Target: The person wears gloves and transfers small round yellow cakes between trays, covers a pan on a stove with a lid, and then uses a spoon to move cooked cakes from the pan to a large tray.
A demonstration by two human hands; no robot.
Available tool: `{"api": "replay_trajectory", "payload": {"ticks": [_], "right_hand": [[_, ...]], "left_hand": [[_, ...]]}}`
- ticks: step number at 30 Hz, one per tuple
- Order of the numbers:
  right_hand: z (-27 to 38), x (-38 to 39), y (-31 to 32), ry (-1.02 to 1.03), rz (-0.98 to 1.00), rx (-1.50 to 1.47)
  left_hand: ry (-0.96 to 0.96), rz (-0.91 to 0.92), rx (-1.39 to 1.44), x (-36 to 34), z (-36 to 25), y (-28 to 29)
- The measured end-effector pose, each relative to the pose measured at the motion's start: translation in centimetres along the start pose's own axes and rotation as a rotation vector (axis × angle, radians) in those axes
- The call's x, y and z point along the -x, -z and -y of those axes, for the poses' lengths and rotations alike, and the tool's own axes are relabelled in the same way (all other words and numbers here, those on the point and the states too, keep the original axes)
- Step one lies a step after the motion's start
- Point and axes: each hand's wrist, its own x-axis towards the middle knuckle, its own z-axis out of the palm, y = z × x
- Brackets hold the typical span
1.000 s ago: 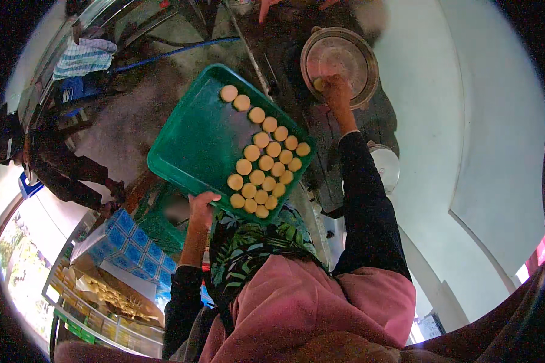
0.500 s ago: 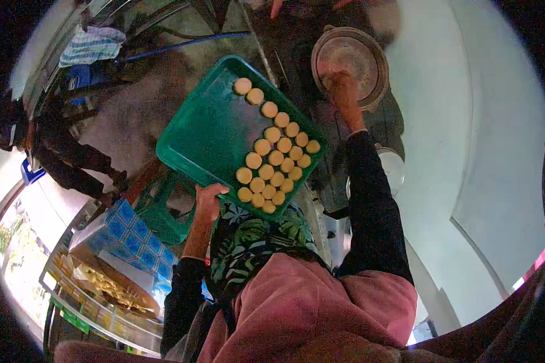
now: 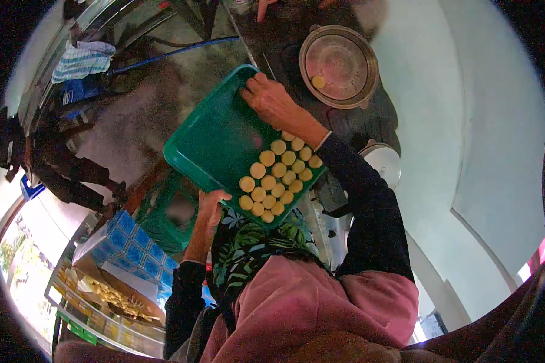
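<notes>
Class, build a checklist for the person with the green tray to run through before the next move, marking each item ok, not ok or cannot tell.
1. Left hand gripping the green rectangular plastic tray: ok, thumb over its near edge.
2. Right hand clear of the tray: not ok, it is over the far corner.
3. Right hand holding a piece: cannot tell, its fingertips are hidden.
4. Visible pale-yellow round discs inside the tray: ok, grouped toward its right side.
5. Lone pale-yellow disc inside the round brown pan: ok.
</notes>
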Motion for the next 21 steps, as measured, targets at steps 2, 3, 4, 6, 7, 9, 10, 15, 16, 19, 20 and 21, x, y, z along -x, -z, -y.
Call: {"api": "replay_trajectory", "payload": {"ticks": [2, 3, 4, 6, 7, 9, 10, 15, 16, 19, 20, 21], "right_hand": [[-0.4, 0.3, 0.4, -0.029, 0.066, -0.039], [-0.7, 0.6, 0.6, -0.044, 0.099, -0.058], [-1.2, 1.1, 0.8, -0.091, 0.013, -0.188], [-3.1, 2.8, 1.2, -0.18, -0.166, -0.447], [-3.9, 3.0, 2.2, -0.353, -0.192, -0.466], [-7.2, 4.6, 3.3, -0.65, -0.307, -0.497], [-10.0, 6.1, 2.7, -0.774, -0.406, -0.503], [-16.7, 9.0, -0.4, -0.805, -0.195, -0.27], [-17.7, 9.5, -1.6, -0.788, -0.195, -0.271], [-19.4, 11.1, -4.3, -0.87, -0.222, -0.718], [-19.4, 11.3, -4.4, -0.951, -0.238, -1.167], [-19.3, 11.1, -4.9, -0.947, -0.207, -1.139]], "left_hand": [[-0.007, -0.04, 0.109, 0.6, 0.5, -0.4], [-0.028, -0.002, 0.171, 0.6, 1.0, -0.3], [-0.051, 0.037, 0.234, 0.7, 1.4, -0.1], [-0.132, 0.133, 0.244, -0.1, 2.6, 1.3], [-0.171, 0.124, 0.212, -0.4, 3.1, 1.7], [-0.244, -0.074, -0.005, -0.3, 3.5, 1.6], [-0.151, -0.069, 0.064, -0.7, 3.1, 1.4], [0.03, -0.119, 0.091, -2.9, 4.3, 4.1], [0.007, -0.108, 0.044, -3.2, 4.6, 4.4], [-0.181, 0.028, 0.013, -2.0, 2.1, 2.7], [-0.252, 0.059, 0.101, -1.0, 1.2, 1.6], [-0.223, 0.052, 0.091, -0.9, 1.1, 1.5]]}}
